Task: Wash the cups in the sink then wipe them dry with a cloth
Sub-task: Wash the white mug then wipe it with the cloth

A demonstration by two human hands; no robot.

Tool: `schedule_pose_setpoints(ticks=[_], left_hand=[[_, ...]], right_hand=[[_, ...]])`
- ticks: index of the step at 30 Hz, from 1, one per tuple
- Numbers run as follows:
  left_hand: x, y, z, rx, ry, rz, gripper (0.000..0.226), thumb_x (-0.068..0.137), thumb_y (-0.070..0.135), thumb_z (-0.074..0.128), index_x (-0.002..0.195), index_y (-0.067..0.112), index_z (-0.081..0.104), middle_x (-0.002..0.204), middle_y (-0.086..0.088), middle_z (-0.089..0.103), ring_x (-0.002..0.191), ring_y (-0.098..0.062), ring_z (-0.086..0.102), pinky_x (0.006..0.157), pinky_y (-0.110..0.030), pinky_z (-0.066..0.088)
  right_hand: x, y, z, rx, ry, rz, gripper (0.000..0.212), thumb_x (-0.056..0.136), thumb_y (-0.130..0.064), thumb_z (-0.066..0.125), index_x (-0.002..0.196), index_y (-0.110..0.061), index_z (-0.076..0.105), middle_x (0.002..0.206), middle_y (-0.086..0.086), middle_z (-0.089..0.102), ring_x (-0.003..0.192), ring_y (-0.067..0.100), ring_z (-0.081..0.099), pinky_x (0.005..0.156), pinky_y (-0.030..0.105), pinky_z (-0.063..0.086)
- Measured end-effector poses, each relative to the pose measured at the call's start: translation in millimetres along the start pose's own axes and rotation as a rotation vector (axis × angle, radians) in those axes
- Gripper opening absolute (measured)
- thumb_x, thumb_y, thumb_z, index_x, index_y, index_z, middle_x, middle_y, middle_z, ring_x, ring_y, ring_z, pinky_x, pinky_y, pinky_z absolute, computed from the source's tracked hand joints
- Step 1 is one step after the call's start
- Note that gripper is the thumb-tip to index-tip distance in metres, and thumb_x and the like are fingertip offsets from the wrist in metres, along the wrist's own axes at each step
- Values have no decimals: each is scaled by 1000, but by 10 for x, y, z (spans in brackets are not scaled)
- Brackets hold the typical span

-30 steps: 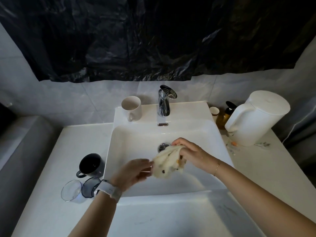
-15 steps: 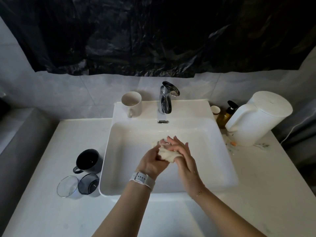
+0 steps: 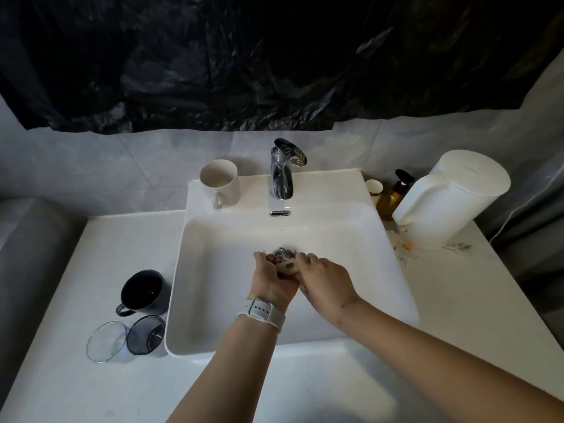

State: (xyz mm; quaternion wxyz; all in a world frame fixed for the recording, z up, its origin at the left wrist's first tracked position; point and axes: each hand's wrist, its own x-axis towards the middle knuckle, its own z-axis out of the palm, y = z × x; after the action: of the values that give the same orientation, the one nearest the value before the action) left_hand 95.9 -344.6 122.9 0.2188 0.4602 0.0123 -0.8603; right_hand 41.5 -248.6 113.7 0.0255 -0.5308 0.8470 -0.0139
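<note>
White cloth (image 3: 288, 268) is bunched over the sink (image 3: 213, 270) drain, gripped by both hands — left hand (image 3: 271, 277), right hand (image 3: 325, 279). Cups wait: cream mug (image 3: 219, 182) by the faucet (image 3: 282, 174), black mug (image 3: 142, 293) and two glasses (image 3: 126, 340) at the desk's left edge.

Both forearms reach forward and inward from the lower edge of the view, converging so that the hands meet at centre. The left hand (image 3: 272, 277), back uppermost with a pale watch strap (image 3: 261, 312) around its wrist, has its fingers curled closed around a small pale cloth (image 3: 287, 267). The right hand (image 3: 324, 279), knuckles up and wrist bare, presses against the left, its fingers likewise clenched on the same bundle.
</note>
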Motion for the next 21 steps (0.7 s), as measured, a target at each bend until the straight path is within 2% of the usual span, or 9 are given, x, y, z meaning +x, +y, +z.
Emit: schedule_pose_setpoints(ticks=[2,5,7,9,11,14,18,20,21], left_hand=[[120,24,-16,-56,0,38,53,95,13,34,42,15,35,38,3,34,32,-14,38,57,-24,39],[270,141,-82,3,-62,28,50,94,14,33,45,20,28,39,6,18,35,-13,15,43,-20,25],[336,203,-118,61,-156,-18,51,89,16,37,40,21,24,46,6,7,44,-13,5,44,-21,11],[361,242,-86,128,-231,-8,42,79,16,39,45,25,16,52,6,4,48,-14,3,48,-24,8],[429,282,-39,175,-269,-8,38,76,16,38,50,26,12,52,6,3,48,-15,2,48,-25,7],[580,351,-1,278,-301,-10,36,75,17,38,52,27,13,52,6,4,48,-15,2,47,-24,5],[712,409,-39,466,-359,9,35,78,19,45,52,24,23,51,5,12,46,-13,10,47,-26,13],[690,496,-71,691,-435,109,24,89,22,49,66,15,51,55,2,42,52,-14,40,59,-27,35],[682,546,-105,846,-469,157,23,96,23,46,81,12,61,69,-1,59,68,-18,57,74,-30,43]], right_hand=[[126,-1,-1,8,-106,36,21,94,-25,52,108,-10,55,101,9,68,87,29,66,59,31,41],[290,24,28,206,-324,94,26,92,-34,46,84,-13,59,85,9,66,73,29,57,58,27,35],[427,67,35,503,-561,211,20,86,-28,49,72,-14,50,62,4,53,57,23,47,49,23,29],[579,148,12,861,-904,372,31,83,-19,51,56,-19,36,47,-3,33,38,13,27,42,18,16],[708,242,49,1161,-1206,458,45,88,-17,44,47,-24,29,40,-7,24,33,7,14,39,18,8],[840,311,247,1460,-1455,538,41,78,-15,45,41,-22,31,36,-7,25,39,10,6,36,18,6],[919,363,443,1524,-1516,542,37,77,-17,48,44,-21,33,38,-7,25,39,10,7,33,18,10],[938,436,479,1431,-1396,540,42,88,-18,45,47,-22,34,43,-7,25,35,7,12,36,18,10],[941,480,471,1346,-1281,519,41,90,-18,47,51,-21,35,45,-6,26,35,8,16,37,19,12]])
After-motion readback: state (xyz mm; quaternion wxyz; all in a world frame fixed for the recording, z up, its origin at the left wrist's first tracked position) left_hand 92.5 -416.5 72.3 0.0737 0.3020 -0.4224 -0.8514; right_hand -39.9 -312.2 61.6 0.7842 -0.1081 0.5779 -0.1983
